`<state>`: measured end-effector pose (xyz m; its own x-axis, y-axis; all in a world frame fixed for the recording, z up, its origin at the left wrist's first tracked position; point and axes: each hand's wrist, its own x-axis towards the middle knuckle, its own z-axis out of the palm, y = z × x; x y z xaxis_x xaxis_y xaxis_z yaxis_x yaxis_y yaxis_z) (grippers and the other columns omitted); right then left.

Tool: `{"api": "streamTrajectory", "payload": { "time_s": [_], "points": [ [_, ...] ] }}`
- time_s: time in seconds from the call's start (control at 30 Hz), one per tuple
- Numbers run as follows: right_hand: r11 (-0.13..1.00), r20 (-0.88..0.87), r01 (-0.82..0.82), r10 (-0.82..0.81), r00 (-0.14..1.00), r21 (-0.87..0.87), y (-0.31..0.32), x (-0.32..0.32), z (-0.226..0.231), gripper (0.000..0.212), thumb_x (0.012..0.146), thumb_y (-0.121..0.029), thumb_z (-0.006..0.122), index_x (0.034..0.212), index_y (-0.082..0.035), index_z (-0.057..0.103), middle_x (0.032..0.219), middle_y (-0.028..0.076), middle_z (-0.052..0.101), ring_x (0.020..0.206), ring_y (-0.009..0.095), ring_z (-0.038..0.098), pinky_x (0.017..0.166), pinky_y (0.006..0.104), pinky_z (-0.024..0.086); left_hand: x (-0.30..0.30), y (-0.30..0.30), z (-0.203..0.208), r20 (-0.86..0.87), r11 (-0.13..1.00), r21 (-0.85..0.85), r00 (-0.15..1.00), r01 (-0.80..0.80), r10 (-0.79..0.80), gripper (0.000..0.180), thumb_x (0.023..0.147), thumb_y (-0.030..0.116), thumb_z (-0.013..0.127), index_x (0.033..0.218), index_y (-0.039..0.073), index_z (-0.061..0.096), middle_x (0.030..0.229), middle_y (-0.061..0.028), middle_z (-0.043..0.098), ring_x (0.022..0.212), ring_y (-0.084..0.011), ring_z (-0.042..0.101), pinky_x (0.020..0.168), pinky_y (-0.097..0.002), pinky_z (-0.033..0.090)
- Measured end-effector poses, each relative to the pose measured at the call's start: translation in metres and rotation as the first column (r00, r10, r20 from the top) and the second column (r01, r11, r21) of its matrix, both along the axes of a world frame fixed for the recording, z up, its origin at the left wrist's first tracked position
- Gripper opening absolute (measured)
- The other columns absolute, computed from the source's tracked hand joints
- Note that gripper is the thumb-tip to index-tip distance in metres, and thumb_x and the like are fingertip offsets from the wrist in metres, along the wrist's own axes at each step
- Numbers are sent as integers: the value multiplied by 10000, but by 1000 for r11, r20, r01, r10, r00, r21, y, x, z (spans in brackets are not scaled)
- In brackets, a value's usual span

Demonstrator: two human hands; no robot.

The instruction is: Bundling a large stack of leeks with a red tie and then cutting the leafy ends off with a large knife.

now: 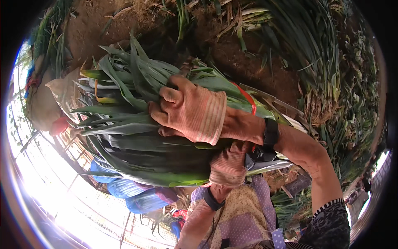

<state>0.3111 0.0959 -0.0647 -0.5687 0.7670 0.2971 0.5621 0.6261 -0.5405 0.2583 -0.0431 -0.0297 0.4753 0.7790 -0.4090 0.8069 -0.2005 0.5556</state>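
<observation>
A large bundle of leeks (137, 133) lies across the view in front of me, its green leaves fanned to the left. Red tape (247, 97) crosses the bundle near its right part. Spread over the leaves is my right hand (192, 108), in a dirty striped work glove, its fingers apart and slightly bent. Below it, at the bundle's near edge, my gloved left hand (229, 166) is closed. A black object (259, 157) shows beside the left hand, partly hidden beneath my right wrist. What the left fingers grip is hidden.
More leeks (315, 62) lie piled along the right and far right. Bare brown soil (95, 33) stretches beyond the bundle. Blue bundled material (132, 193) lies at the lower left. A pale sack (66, 93) stands at the left, near a bright mesh wall (45, 174).
</observation>
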Motion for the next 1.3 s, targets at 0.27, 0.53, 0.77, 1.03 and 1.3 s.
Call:
{"api": "streamTrajectory", "payload": {
  "time_s": [0.27, 0.53, 0.77, 1.03, 1.3],
  "points": [
    [877, 260, -252, 377, 889, -409, 53, -14, 15, 247, 798, -340, 629, 991, -187, 653, 938, 72, 602, 949, 276, 560, 729, 360, 507, 6, 4, -8, 149, 928, 367, 989, -63, 9, 463, 713, 162, 637, 1169, 144, 564, 871, -41, 563, 687, -218, 566, 554, -342, 478],
    [615, 220, -266, 599, 770, -743, 102, -44, 8, 590, 697, -378, 725, 1224, -177, 552, 1089, 67, 642, 1002, 275, 616, 838, 406, 486, 1, 11, -2, 81, 972, 233, 996, -44, 26, 433, 704, 204, 683, 1120, 145, 577, 768, -8, 512, 608, -177, 557, 513, -314, 457],
    [358, -313, -475, 424, 850, -804, 112, -54, -36, 515, 699, -230, 743, 1173, -101, 587, 1052, 69, 645, 966, 243, 622, 796, 368, 498, 0, 11, -1, 73, 973, 207, 993, -101, 88, 409, 719, 199, 679, 1113, 174, 572, 793, -22, 528, 609, -215, 557, 525, -333, 475],
    [317, -371, -290, -235, 898, -903, 93, -6, -61, 463, 744, -303, 724, 1143, -95, 618, 950, 45, 664, 839, 138, 620, 743, 287, 501, -9, 0, -4, 425, 852, -5, 770, -524, 476, 330, 679, -41, 693, 979, 98, 682, 784, -67, 626, 650, -186, 595, 593, -279, 460],
    [310, -151, 43, -572, 807, -950, 2, 126, 5, 411, 811, -193, 681, 1193, -80, 581, 1138, 75, 628, 976, 202, 623, 817, 320, 511, -11, -9, -9, 625, 676, -377, 364, -633, 690, 254, 758, 0, 691, 1009, -18, 652, 874, -61, 642, 742, -110, 570, 701, -219, 454]
  ]
}}
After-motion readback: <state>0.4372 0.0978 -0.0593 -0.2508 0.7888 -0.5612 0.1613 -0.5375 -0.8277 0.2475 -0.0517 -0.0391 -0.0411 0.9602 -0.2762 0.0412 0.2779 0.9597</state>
